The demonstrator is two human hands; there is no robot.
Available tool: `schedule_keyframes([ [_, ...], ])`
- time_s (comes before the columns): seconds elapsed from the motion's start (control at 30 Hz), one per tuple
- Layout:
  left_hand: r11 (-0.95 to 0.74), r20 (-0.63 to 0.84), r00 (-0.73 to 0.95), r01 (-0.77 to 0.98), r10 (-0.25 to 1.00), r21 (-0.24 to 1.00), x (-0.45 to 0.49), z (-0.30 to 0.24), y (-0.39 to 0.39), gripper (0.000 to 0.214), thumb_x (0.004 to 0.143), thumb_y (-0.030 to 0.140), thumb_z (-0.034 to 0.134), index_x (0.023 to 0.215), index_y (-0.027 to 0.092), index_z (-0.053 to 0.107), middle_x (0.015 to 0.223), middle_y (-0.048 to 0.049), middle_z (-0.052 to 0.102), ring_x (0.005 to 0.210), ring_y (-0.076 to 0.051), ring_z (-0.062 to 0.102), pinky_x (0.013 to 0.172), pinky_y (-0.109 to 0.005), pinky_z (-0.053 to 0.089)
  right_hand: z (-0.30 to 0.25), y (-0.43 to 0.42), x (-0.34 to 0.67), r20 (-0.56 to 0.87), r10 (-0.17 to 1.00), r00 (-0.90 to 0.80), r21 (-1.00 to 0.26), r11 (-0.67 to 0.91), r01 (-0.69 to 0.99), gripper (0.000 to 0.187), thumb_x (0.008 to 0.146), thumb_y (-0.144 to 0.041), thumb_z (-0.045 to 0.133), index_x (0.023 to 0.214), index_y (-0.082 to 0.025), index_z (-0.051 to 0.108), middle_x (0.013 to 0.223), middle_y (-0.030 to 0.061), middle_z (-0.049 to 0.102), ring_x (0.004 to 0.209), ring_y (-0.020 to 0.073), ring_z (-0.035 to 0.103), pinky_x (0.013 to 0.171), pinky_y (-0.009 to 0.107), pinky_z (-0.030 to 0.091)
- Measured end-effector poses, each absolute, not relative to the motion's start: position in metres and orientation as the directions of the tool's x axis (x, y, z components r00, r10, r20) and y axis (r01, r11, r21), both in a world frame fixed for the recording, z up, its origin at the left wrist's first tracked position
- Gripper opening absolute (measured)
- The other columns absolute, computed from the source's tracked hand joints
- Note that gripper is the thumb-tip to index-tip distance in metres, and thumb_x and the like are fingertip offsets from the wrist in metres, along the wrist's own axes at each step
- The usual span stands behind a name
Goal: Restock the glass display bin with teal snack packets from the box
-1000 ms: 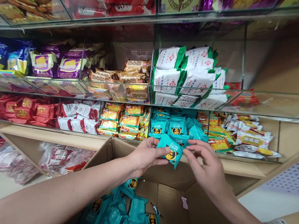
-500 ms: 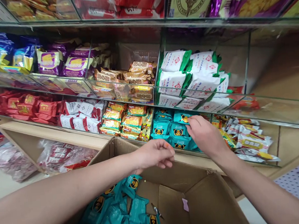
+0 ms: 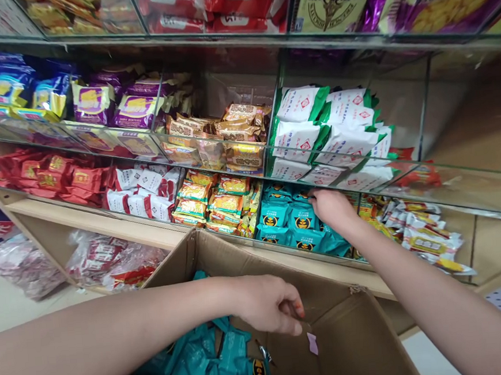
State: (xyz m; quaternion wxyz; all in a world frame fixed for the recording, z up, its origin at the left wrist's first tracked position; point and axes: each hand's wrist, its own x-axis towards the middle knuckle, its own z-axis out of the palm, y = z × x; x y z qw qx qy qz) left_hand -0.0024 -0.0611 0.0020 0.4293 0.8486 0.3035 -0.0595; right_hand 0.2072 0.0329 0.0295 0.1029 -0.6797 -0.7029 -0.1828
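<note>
My right hand (image 3: 334,208) reaches into the lower shelf compartment, fingers bent at the back of the stacked teal snack packets (image 3: 302,218). Its fingertips pinch the edge of a teal packet there, mostly hidden by the hand and shelf lip. Over the open cardboard box (image 3: 349,341) hangs my left hand (image 3: 271,307), fingers curved, thumb apart from them, with nothing visible in it. More teal snack packets (image 3: 194,359) lie loose in the box's left part, partly covered by my left forearm. A small pink wrapper (image 3: 312,343) rests on the box's bottom.
Left of the teal stack are yellow-orange packets (image 3: 223,204); to its right, white-and-yellow packets (image 3: 432,234). A clear shelf front (image 3: 471,184) runs above, with white-and-green packets (image 3: 305,137) behind it. Plastic bags of goods (image 3: 113,259) sit on the bottom shelf.
My right hand has pushed farther back into the compartment with the teal packet it held up. My left hand has lowered toward the box, its fingers now pointing down.
</note>
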Motion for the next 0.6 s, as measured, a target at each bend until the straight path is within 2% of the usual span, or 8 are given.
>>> schedule_keyframes([
  [0.17,-0.629,-0.465,0.803,0.587,0.373,0.509,-0.007,0.008,-0.066,0.042,0.068,0.035,0.056,0.106,0.018,0.056,0.085,-0.0053,0.066,0.071,-0.017,0.058,0.054,-0.023,0.04,0.029,0.033,0.21,0.389,0.92,-0.045,0.067,0.021,0.998,0.024,0.077,-0.018,0.041,0.09,-0.016,0.062,0.089,0.0102,0.065,0.081,0.0221,0.06,0.07,0.028,0.041],
  [0.4,-0.676,-0.546,0.767,0.6,0.335,0.428,-0.006,0.006,-0.067,0.05,0.068,0.038,0.056,0.114,0.018,0.052,0.093,-0.0078,0.066,0.08,-0.021,0.06,0.059,-0.026,0.042,0.036,0.025,0.213,0.406,0.913,-0.051,-0.015,0.062,0.998,0.028,0.082,-0.02,0.036,0.095,-0.016,0.06,0.095,0.0073,0.064,0.088,0.0197,0.057,0.076,0.026,0.04],
  [0.47,-0.71,-0.575,0.753,0.592,0.319,0.381,-0.007,0.006,-0.067,0.05,0.068,0.039,0.055,0.114,0.018,0.052,0.096,-0.0093,0.065,0.081,-0.023,0.06,0.059,-0.027,0.042,0.036,0.005,0.206,0.471,0.876,-0.106,-0.017,0.13,0.991,0.028,0.083,-0.022,0.035,0.095,-0.014,0.059,0.096,0.009,0.062,0.09,0.0206,0.055,0.078,0.028,0.039],
  [0.53,-0.757,-0.612,0.73,0.575,0.304,0.31,-0.009,0.008,-0.066,0.047,0.069,0.038,0.054,0.111,0.016,0.055,0.097,-0.0112,0.064,0.081,-0.025,0.06,0.057,-0.029,0.041,0.027,-0.023,0.193,0.564,0.798,-0.211,-0.011,0.263,0.965,0.026,0.083,-0.024,0.036,0.092,-0.013,0.059,0.095,0.0104,0.06,0.09,0.0212,0.052,0.081,0.03,0.037],
  [0.6,-0.794,-0.648,0.694,0.566,0.314,0.221,-0.01,0.011,-0.063,0.04,0.071,0.036,0.052,0.105,0.016,0.059,0.095,-0.0126,0.064,0.08,-0.027,0.06,0.054,-0.03,0.04,0.007,-0.054,0.174,0.546,0.778,-0.309,-0.038,0.392,0.919,0.026,0.084,-0.023,0.034,0.084,-0.015,0.059,0.087,0.0088,0.06,0.085,0.0196,0.052,0.078,0.03,0.038],
])
